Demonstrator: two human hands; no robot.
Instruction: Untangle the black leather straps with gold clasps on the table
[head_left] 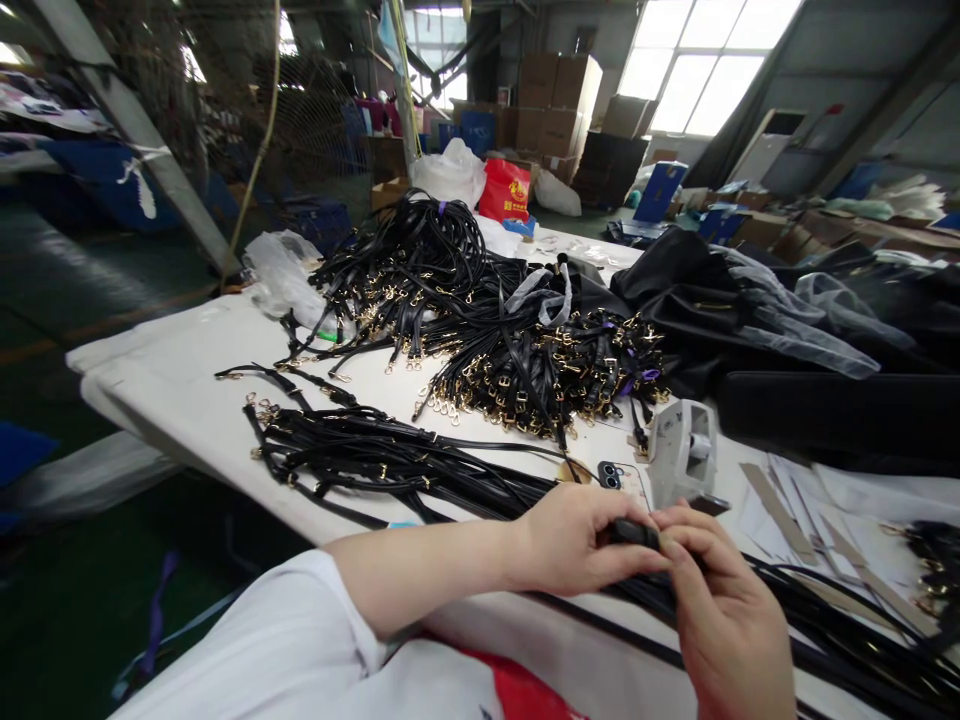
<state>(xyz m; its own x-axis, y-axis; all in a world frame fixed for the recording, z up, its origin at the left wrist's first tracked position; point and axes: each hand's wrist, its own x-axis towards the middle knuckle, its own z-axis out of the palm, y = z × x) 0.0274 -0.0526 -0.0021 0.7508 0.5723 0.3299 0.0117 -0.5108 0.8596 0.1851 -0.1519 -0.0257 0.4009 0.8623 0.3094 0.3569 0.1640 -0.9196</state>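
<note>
Daylight floods in from large windows (697, 70) at upper right, blown out white. The table (172, 390) is evenly lit; left background dim, edges warped and blurred.

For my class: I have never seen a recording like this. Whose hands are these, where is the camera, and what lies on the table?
The single picture comes from a camera worn on a person's head, looking forward and down, so the hands are that person's own. The left hand and right hand meet over a thin black strap, pinching it between the fingers. They work at a white table. On it lie a row of loose black straps, big piles of bundled straps with gold clips, a phone, a grey tape dispenser and paper strips. Cardboard boxes stand behind.
</note>
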